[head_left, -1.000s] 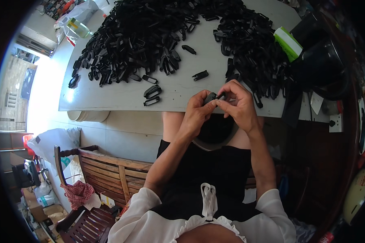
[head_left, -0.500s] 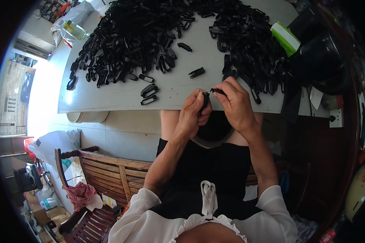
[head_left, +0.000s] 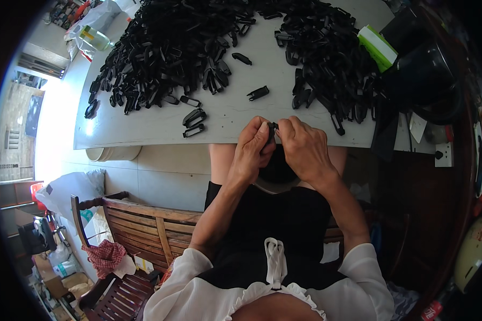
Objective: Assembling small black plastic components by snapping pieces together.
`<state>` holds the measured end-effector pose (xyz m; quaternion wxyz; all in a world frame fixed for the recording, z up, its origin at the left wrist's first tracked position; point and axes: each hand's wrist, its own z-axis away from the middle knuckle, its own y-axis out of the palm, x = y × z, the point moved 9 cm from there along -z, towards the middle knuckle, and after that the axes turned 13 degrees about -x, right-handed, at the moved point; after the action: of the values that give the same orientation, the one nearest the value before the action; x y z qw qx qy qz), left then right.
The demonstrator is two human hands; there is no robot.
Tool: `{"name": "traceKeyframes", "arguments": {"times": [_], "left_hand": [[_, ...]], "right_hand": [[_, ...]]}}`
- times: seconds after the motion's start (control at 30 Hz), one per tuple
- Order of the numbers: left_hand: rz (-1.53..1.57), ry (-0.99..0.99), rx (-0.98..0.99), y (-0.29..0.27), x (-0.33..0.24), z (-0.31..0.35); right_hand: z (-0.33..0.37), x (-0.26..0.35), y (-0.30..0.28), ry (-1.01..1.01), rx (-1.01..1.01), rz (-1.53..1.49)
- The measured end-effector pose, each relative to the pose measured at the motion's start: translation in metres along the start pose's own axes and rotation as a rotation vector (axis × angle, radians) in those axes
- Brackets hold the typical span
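My left hand (head_left: 251, 144) is closed round a small black plastic part (head_left: 272, 131) just over the table's near edge, thumb on top. The fingertips of my right hand (head_left: 305, 148) pinch together against the upper end of that part. Whatever the right fingers hold is mostly hidden behind them. In front of my hands, one loose black plastic piece (head_left: 258, 93) lies on the grey table (head_left: 166, 128), and another long piece (head_left: 242, 58) lies farther off. Several open-framed black pieces (head_left: 194, 117) sit to the left.
A big heap of black plastic pieces (head_left: 155, 53) covers the far left of the table, and a second heap (head_left: 326, 53) is at right. Beyond it stand a green and white box (head_left: 377, 48) and a black container (head_left: 423, 75). A wooden bench (head_left: 139, 224) is below left.
My right hand has come down and left, bringing the small black piece in its fingertips against the part in my left hand. The left hand has hardly moved.
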<state>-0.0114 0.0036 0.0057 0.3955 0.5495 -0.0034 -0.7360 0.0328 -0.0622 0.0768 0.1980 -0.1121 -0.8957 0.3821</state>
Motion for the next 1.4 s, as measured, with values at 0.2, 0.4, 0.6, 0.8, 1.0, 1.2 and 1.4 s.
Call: {"name": "traceKeyframes", "arguments": {"times": [0.2,0.4,0.6,0.8,1.0,1.2,1.4], "left_hand": [[-0.033,-0.025,-0.017,-0.007,0.011,0.004],[-0.025,0.324,-0.068,-0.010,-0.001,0.004],[0.123,0.319,0.190,0.016,-0.004,0.015],[-0.108,0.312,0.055,-0.006,0.000,0.006],[-1.171,1.050,-0.427,-0.004,-0.082,-0.024],[-1.358,1.173,-0.401,0.005,-0.066,-0.052],[-0.282,0.445,-0.214,-0.028,-0.038,-0.053]], "right_hand": [[0.014,0.012,0.008,-0.085,0.191,0.048],[0.033,-0.020,0.013,0.584,0.125,-1.094],[0.056,-0.013,0.031,0.705,0.164,-1.567],[0.073,-0.038,0.025,0.705,0.278,-1.072],[0.068,-0.038,0.024,0.344,0.433,-0.225],[-0.032,-0.087,-0.004,0.482,-0.036,0.213],[-0.044,-0.103,0.042,0.520,0.045,0.316]]}}
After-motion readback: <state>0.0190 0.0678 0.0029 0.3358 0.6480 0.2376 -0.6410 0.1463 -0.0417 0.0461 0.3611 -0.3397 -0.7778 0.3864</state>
